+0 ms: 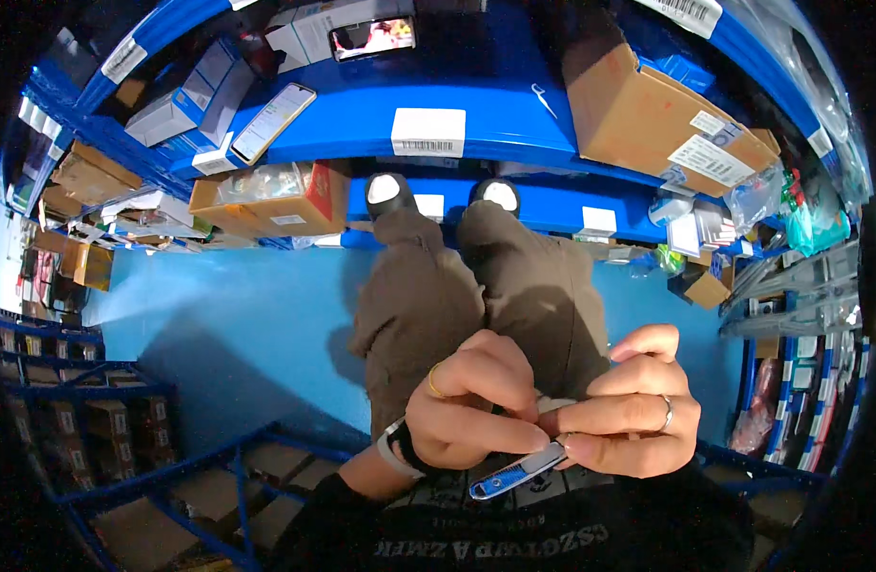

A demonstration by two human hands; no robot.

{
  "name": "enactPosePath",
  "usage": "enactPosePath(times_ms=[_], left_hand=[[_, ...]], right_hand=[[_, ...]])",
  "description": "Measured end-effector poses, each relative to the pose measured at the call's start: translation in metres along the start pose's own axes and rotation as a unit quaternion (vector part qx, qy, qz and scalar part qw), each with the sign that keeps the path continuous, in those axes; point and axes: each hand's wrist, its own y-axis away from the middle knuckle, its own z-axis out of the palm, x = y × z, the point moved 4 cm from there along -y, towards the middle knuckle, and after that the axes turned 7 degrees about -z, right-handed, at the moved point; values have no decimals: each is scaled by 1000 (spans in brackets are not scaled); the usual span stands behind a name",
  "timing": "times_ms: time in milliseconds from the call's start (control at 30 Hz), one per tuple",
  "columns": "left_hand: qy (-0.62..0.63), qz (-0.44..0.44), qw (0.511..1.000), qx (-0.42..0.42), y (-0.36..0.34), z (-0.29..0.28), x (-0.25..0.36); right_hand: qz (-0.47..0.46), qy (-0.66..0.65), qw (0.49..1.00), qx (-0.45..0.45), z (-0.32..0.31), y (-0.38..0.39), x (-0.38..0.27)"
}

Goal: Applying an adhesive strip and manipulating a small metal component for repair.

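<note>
A blue and silver nail clipper slants in front of my dark printed top. Its rounded lower-left end, with a small hole, sticks out free. My right hand pinches its upper end between thumb and index finger, the other fingers curled. My left hand is closed too, its thumb tip and curled fingers gripping at that same upper end. Fingertips partly hide the contact. I wear a ring on each hand and a pale band on the left wrist.
Ahead, a blue shelf carries two phones, a small white pick and a large cardboard box. An open carton sits lower left. My outstretched legs cross the blue floor; racks stand around.
</note>
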Motion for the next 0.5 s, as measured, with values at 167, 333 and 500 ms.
enactPosePath(times_ms=[167,333,500], left_hand=[[-8,18,1000,-9,0,-1,0],[-5,28,1000,-14,-4,0,1],[0,30,999,-15,-5,0,0]], right_hand=[[2,-18,1000,5,2,2,1],[1,-45,999,27,3,3,3],[8,-65,997,44,6,7,7]])
